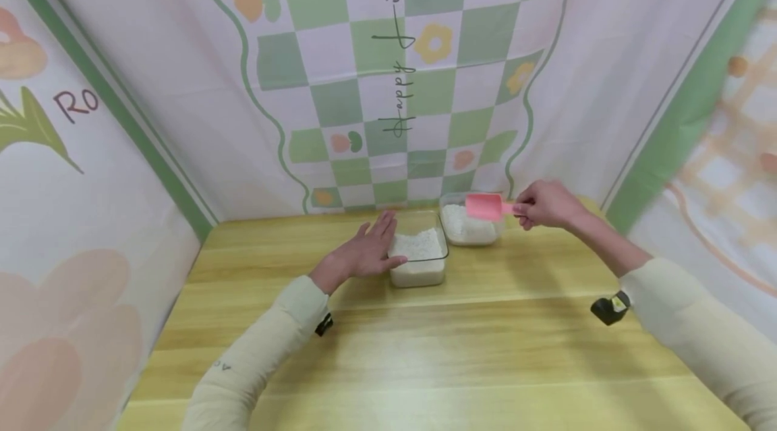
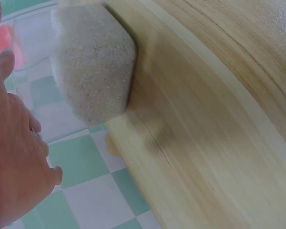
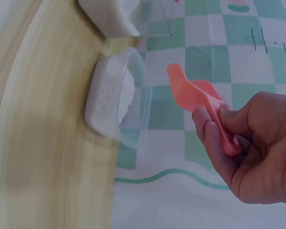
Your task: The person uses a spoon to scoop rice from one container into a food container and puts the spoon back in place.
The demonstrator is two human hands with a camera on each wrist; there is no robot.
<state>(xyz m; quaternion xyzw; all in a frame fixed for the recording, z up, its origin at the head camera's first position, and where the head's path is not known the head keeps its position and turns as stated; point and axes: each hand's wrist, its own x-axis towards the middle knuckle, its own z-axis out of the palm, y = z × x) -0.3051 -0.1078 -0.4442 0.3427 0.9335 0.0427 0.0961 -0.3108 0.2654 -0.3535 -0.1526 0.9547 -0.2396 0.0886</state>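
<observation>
"How much room is there around the containers?"

"Behind them, little. The glass container (image 1: pixel 417 274) and the plastic tub (image 1: pixel 469 241) stand near the far edge of the surface (image 1: pixel 425 357), close to the checked cloth (image 1: pixel 388 97). Toward the person, the wood stretches wide between the forearms."

"And between the two?"

"A narrow strip. The tub sits just beside the glass container, to its right and slightly farther back."

"What are the hands doing?"

"The left hand (image 1: pixel 364 252) lies at the glass container's left rim, fingers stretched out. The right hand (image 1: pixel 546 205) pinches the pink scoop (image 1: pixel 484 206) by its handle, off to the right of the tub."

"From the head, the scoop seems to lie across the tub's rim."

"The right wrist view settles that: the scoop is held up above the tub, apart from it."

"Anything the left wrist view adds?"

"Yes, the glass container's side, with white grains (image 2: pixel 93 64) packed against the wall. From the head you see their uneven top instead, well below the rim."
</observation>
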